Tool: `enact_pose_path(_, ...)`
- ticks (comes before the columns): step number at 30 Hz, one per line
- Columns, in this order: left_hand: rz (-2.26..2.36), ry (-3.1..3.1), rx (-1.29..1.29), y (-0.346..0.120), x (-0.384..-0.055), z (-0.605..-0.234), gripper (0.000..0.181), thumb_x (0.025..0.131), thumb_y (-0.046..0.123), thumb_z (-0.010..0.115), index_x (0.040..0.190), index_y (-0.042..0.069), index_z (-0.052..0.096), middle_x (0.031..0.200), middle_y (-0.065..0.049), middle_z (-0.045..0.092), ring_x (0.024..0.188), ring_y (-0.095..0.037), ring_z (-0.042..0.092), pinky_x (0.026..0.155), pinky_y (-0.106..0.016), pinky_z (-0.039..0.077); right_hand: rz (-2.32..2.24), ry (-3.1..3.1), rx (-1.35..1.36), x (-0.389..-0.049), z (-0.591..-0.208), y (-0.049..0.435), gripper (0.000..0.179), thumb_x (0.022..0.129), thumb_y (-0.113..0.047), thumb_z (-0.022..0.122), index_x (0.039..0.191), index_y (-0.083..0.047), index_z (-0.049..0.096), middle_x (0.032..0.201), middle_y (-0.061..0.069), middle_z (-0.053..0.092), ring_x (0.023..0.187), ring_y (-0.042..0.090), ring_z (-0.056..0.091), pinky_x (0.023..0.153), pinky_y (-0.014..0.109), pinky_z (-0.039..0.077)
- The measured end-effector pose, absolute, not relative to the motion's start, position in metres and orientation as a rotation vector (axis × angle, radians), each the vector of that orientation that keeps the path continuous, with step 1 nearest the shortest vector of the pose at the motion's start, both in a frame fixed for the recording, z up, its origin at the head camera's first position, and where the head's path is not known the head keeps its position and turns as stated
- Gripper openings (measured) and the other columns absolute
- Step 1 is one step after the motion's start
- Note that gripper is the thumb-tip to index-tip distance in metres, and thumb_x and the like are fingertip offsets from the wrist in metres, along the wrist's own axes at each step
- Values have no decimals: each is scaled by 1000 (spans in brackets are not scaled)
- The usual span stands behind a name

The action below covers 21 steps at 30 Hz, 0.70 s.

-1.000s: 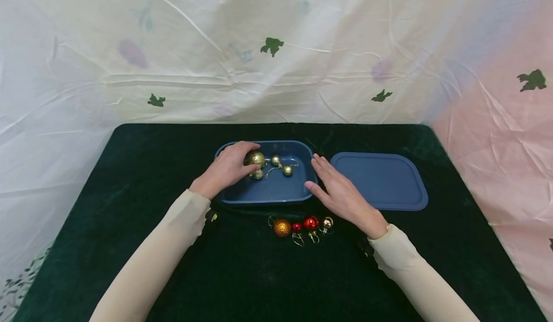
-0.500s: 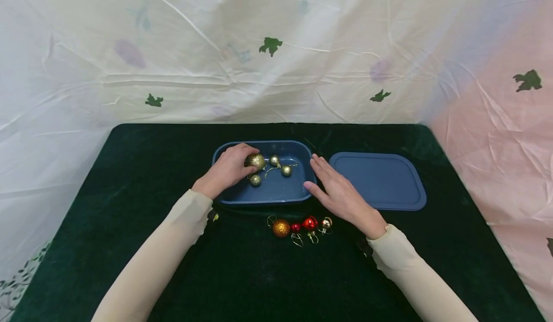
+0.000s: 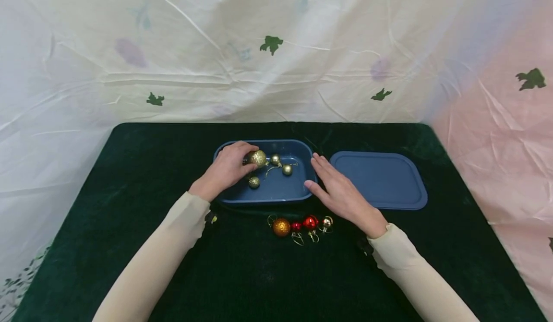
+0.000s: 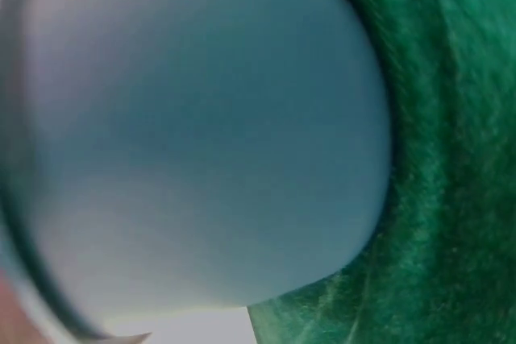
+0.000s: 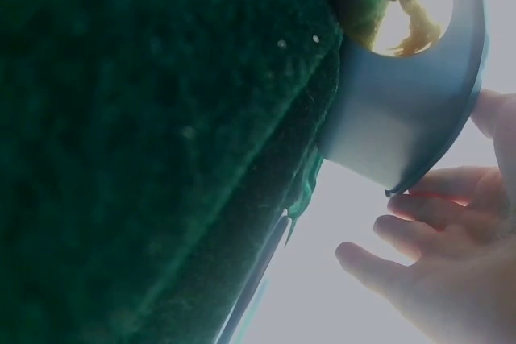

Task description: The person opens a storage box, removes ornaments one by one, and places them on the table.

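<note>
My left hand (image 3: pixel 228 168) reaches into the blue rectangular box (image 3: pixel 281 190), thumb and fingers pinching a large glittery gold bauble (image 3: pixel 258 158). Near the thumb lies a smaller glittery bauble (image 3: pixel 254 182). Farther right inside are two smooth gold baubles, one at the back (image 3: pixel 275 159) and one in the middle (image 3: pixel 287 170). With straight fingers, my right hand (image 3: pixel 343 195) touches the box's right end; the right wrist view shows these fingers (image 5: pixel 407 235) at the rim. Only the box's outer wall (image 4: pixel 218 134) and green cloth fill most of the left wrist view.
A flat blue lid (image 3: pixel 380 180) lies right of the box. In front of the box, an orange bauble (image 3: pixel 281 227), two red baubles (image 3: pixel 310 222) and a shiny pale-gold bauble (image 3: pixel 327 223) form a row on the dark green cloth (image 3: pixel 268 279).
The smaller glittery bauble has separated from the large one and rolled toward the box's front left. The large bauble has shifted slightly in my left hand. My right hand stays put.
</note>
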<state>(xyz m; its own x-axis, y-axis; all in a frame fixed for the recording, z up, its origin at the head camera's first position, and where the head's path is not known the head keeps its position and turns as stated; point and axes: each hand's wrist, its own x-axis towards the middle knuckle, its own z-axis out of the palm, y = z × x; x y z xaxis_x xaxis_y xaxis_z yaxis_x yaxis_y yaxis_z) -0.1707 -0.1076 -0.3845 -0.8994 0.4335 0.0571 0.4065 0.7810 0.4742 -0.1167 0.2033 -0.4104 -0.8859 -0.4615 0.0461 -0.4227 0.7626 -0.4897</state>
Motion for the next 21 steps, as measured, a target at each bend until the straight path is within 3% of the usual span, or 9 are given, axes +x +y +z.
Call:
enact_pose_path(5,865,2949,669,-111,-156,-373,47,97,23,75,138,2,64,136,-16,63,122,-32,61,107,-53,45,-778,2880,-722,-116,-411,204,76,108,-53,46,162,-1,29,171,14,18,158,30,16,123,58,22)
enact_pose_path(12,1034,2968,707,-121,-138,-361,49,96,23,77,139,3,63,136,-15,63,117,-31,65,98,-47,54,-768,2876,-721,-118,-411,204,77,108,-55,44,162,-2,29,171,15,18,158,31,17,123,58,23)
enact_pose_path(21,1165,2986,784,-132,-116,-351,48,96,24,78,138,5,64,134,-12,65,117,-28,65,96,-46,55,-789,2871,-730,-117,-411,203,77,108,-54,45,161,0,30,171,15,18,158,32,17,123,58,23)
